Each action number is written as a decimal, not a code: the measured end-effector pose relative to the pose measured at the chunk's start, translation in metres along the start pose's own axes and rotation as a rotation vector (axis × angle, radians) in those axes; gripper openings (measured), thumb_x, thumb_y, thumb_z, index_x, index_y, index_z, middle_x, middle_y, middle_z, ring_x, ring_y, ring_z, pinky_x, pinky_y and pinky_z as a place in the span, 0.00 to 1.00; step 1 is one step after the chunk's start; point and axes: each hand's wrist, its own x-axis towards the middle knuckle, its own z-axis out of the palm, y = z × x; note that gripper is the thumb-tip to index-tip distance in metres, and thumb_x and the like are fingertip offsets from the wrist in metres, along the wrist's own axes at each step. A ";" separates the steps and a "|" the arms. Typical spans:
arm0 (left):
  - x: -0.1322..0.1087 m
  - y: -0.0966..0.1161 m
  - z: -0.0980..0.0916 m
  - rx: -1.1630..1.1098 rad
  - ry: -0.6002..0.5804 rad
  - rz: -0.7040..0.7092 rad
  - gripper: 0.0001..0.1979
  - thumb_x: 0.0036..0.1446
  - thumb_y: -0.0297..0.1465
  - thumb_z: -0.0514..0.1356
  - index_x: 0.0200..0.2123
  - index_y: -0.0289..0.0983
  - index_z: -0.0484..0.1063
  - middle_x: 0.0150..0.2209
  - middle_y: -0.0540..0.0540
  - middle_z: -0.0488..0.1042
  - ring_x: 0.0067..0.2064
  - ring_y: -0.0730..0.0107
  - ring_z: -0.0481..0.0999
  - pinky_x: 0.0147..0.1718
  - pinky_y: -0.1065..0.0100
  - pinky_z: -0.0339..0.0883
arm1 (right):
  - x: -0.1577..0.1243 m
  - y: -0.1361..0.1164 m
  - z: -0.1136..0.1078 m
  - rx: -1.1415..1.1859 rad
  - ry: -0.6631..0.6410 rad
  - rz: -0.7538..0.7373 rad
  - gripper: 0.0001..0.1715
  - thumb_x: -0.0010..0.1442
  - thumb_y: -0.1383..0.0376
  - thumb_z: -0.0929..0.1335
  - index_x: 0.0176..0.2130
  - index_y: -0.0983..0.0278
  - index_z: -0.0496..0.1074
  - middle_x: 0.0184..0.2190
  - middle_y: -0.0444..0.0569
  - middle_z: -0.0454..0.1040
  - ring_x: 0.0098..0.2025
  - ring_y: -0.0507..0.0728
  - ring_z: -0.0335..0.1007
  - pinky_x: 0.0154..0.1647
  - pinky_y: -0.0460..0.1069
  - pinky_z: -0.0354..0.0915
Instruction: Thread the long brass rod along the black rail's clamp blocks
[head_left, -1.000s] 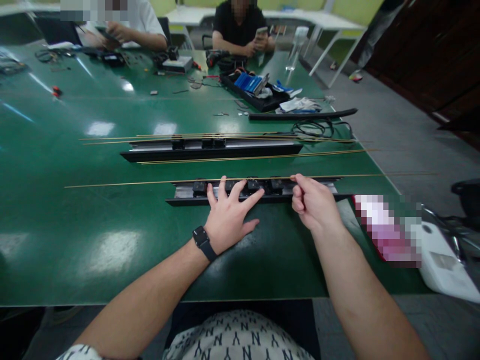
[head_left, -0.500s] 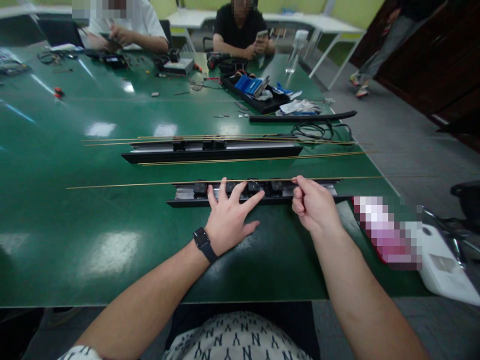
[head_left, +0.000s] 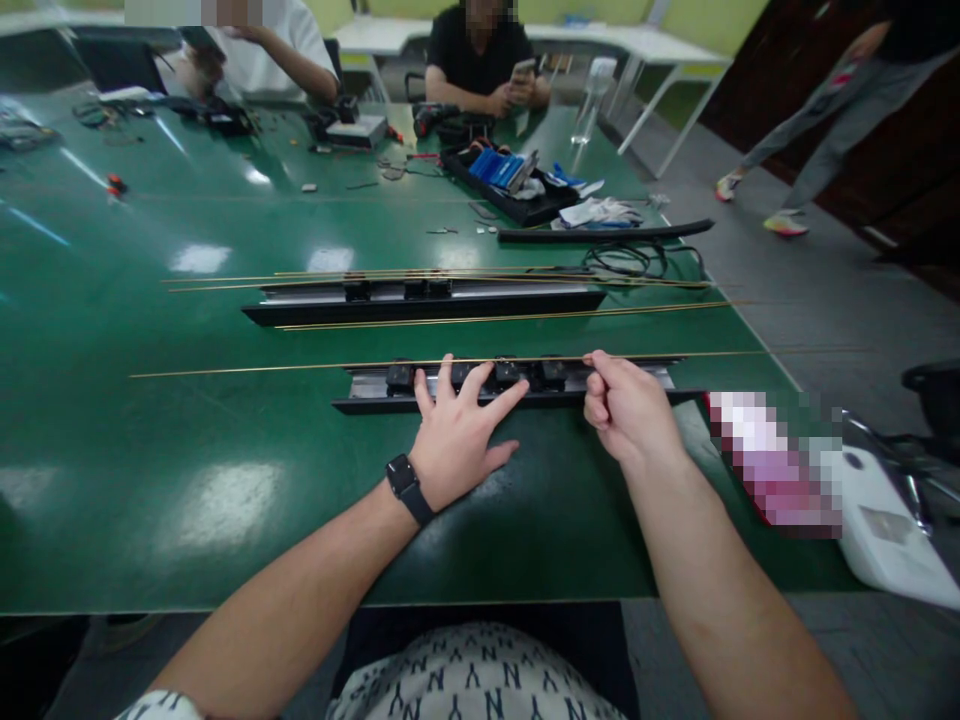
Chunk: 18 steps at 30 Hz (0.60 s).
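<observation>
A long black and silver rail (head_left: 637, 378) with several black blocks on it lies across the green table (head_left: 187, 440) in front of me. My left hand (head_left: 459, 433) rests flat on the rail, fingers spread over the blocks, a black watch on its wrist. My right hand (head_left: 626, 410) is closed in a pinch on a thin brass rod (head_left: 262, 367) that runs along the far side of the rail and sticks out well past both its ends.
A second rail (head_left: 420, 298) with more brass rods lies farther back. Beyond are a black tray of blue parts (head_left: 504, 178), a cable coil (head_left: 637, 258) and a black strip (head_left: 607, 233). Two people sit at the far side. Someone walks at the right. A white device (head_left: 892, 530) sits by my right arm.
My hands and the rod have hardly moved. The walking person at the upper right has stepped farther into view.
</observation>
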 end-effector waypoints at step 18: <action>0.000 0.001 -0.002 -0.009 -0.008 -0.008 0.38 0.56 0.43 0.68 0.68 0.60 0.60 0.71 0.45 0.56 0.71 0.26 0.45 0.63 0.22 0.39 | -0.002 -0.002 0.000 -0.031 -0.011 0.016 0.14 0.58 0.59 0.76 0.36 0.65 0.72 0.17 0.37 0.65 0.10 0.45 0.53 0.07 0.40 0.45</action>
